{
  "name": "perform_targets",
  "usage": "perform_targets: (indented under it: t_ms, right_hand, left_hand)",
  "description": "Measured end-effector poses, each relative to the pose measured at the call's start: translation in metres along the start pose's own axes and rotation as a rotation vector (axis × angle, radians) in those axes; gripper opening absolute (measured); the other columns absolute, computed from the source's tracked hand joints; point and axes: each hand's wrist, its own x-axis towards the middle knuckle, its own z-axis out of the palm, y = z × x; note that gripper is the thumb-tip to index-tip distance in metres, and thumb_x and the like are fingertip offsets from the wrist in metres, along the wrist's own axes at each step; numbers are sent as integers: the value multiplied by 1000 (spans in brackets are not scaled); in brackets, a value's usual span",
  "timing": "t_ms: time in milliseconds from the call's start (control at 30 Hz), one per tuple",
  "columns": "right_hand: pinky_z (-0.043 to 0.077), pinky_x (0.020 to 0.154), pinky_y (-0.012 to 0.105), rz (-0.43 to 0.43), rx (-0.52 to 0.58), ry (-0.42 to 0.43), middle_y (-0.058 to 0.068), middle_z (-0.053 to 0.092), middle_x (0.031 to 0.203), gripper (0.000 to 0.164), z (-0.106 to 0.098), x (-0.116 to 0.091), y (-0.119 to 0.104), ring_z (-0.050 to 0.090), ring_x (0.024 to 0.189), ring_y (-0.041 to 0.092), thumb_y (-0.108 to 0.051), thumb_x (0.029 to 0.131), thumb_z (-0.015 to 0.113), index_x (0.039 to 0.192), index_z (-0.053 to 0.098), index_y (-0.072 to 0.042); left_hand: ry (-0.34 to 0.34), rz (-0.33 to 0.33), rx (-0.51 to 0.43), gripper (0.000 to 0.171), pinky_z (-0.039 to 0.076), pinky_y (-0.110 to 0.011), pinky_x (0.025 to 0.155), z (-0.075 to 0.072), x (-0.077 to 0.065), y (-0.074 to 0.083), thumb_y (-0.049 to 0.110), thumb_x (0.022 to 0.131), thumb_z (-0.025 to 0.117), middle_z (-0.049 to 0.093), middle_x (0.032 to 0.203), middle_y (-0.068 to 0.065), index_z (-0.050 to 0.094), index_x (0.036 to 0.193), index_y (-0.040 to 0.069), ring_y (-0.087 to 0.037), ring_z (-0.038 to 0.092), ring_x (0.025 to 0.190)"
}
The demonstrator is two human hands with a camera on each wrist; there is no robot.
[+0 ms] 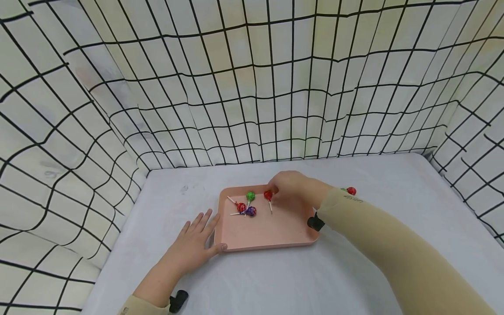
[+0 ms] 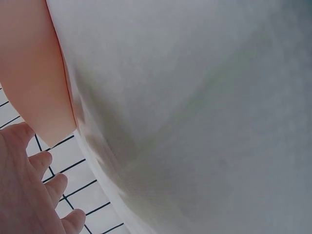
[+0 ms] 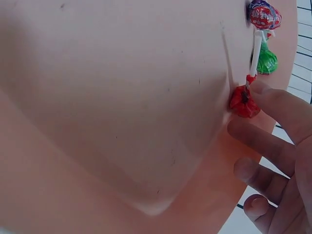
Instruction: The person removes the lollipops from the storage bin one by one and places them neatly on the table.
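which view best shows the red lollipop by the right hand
The right wrist view: the red lollipop looks largest, stick and wrapper plain. The head view shows it much smaller; the left wrist view doesn't show it.

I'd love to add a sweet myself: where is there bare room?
On the tray, the near half is bare, from the purple lollipop to the near rim. So is the table before it, between the left hand and right sleeve. Crowded: far left, around the green lollipop, and where the right hand pinches a red lollipop.

Setting: lab-like booth; white, black-gridded, cloth-like walls (image 1: 281,78) stand around three sides of a white-covered table (image 1: 334,280).
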Motion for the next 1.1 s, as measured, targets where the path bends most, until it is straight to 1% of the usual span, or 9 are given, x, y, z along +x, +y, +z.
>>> perform_targets:
  t_ms: [67, 300, 433, 567, 667, 900, 1100]
  right_hand:
    - [48, 81, 32, -1, -10, -2, -8, 64, 87, 29, 1, 0, -1, 55, 88, 15, -29, 93, 70, 122, 71, -25]
    - [47, 95, 34, 5, -19, -3, -10, 67, 101, 30, 2, 0, 0, 56, 97, 13, -24, 95, 66, 124, 71, -26]
    - [46, 101, 35, 16, 8, -2, -10, 68, 106, 27, 1, -4, 2, 57, 103, 13, -24, 95, 67, 122, 73, -25]
    - [46, 100, 35, 11, 25, -10, -9, 68, 103, 25, 0, -9, 4, 57, 102, 13, -22, 95, 67, 120, 73, -24]
    - [47, 99, 34, 6, 26, -22, -9, 68, 102, 26, 0, -13, 4, 58, 102, 13, -23, 96, 67, 121, 73, -25]
    - [48, 100, 34, -22, 40, -36, -6, 70, 108, 28, 0, -21, 5, 59, 107, 15, -21, 97, 66, 124, 71, -26]
    - [49, 97, 35, 4, 31, -14, -6, 69, 110, 28, -2, -24, 9, 60, 105, 14, -26, 97, 66, 124, 71, -30]
  left_hand:
    - [2, 1, 2, 91, 14, -64, 117, 0, 0, 0, 66, 89, 58, 17, 165, -12, 28, 158, 15, -38, 16, 150]
    - [0, -5, 0, 90, 14, -63, 117, 0, 0, 1, 66, 89, 57, 17, 165, -12, 27, 158, 15, -38, 16, 150]
    - [1, -8, -3, 90, 13, -63, 117, -1, 0, 2, 66, 89, 57, 17, 165, -12, 27, 158, 16, -38, 15, 150]
    - [-4, -11, -6, 90, 13, -63, 117, -2, 0, 2, 65, 90, 57, 17, 165, -12, 27, 158, 15, -38, 15, 150]
    - [-6, -13, -7, 90, 13, -63, 117, -2, 0, 3, 65, 90, 57, 17, 164, -13, 27, 158, 15, -39, 15, 150]
    - [1, -20, -8, 91, 12, -64, 117, -3, -1, 3, 66, 89, 57, 17, 164, -13, 27, 158, 15, -39, 15, 150]
    - [9, -9, -9, 90, 14, -64, 117, -2, -2, 3, 64, 89, 58, 18, 164, -14, 28, 158, 14, -40, 17, 149]
